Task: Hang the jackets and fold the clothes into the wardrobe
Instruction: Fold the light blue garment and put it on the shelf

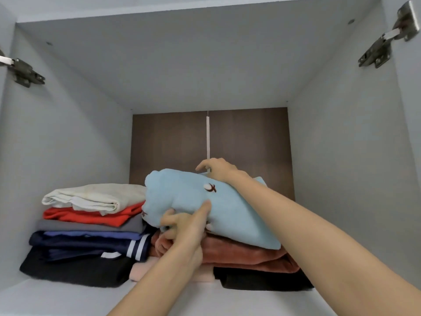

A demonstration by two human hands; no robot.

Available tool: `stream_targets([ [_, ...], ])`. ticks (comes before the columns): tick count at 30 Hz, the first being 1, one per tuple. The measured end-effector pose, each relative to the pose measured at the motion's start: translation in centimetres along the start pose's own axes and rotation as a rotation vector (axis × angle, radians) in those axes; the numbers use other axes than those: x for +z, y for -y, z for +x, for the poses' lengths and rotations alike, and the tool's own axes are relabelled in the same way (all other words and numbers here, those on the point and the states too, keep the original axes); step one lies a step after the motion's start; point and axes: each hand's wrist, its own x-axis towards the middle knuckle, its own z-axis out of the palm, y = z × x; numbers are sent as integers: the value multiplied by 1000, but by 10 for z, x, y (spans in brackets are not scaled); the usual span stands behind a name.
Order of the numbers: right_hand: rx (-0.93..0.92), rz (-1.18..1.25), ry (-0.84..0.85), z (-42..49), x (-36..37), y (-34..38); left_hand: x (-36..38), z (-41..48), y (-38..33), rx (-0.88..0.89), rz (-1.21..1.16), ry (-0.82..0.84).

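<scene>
Step in hand: seating the folded light blue fleece garment on top of the right-hand stack.

- Left hand: pinches the garment's near-left corner, thumb flat on top, fingers curled under.
- Right hand: lies on the far edge, fingers loosely curved, index clear of the cloth. Can't tell if the others hook behind.
- The garment sits tilted, left end high, right end down on the rust-pink fleece directly under the left fingers.

To do it well, I'd lower the left corner, slide the fingers out sideways so the fold doesn't drag open, then press flat from the far edge. Fleece is bulky and springy, so I expect it to puff back up.

Surroundings:
- Just left of the left-hand fingers is the second stack: cream top, red top, then grey, navy and black layers.
- A black garment is at the bottom of the right stack, below the fingers.
- Both stacks rest on the grey wardrobe shelf.
- The brown back panel is beyond the right-hand fingertips.
- Door hinges are well above, on both sides.
</scene>
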Motion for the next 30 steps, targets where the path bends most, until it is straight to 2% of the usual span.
stream_targets([
  [2,51,-16,-105,-4,-4,1,-15,1,-13,234,198,-179],
  [4,86,-38,-173,-11,-8,7,-24,3,-30,643,321,-275],
  [6,146,-53,-200,-23,-11,17,-21,13,-50,973,538,-258],
  [8,211,-87,-196,-39,-8,26,-13,31,-75,1103,853,-165],
  [9,229,-114,-200,-48,-4,29,-6,42,-85,1109,1031,-97],
  [11,217,-178,-227,-65,5,31,6,62,-98,1014,1301,87],
  [13,212,-211,-222,-76,12,25,16,79,-97,822,1460,290],
  [15,260,-207,-145,-77,12,13,19,92,-83,635,1555,413],
  [17,303,-151,-42,-73,13,-3,13,100,-62,555,1511,427],
  [19,301,-71,44,-71,19,-16,3,104,-40,557,1410,423],
  [22,288,-54,78,-71,33,-20,-7,103,-25,512,1342,424],
  [26,299,-20,-23,-78,28,-12,-9,97,-41,508,1349,436],
  [30,258,-68,-215,-94,10,0,-20,87,-55,664,1237,357],
])
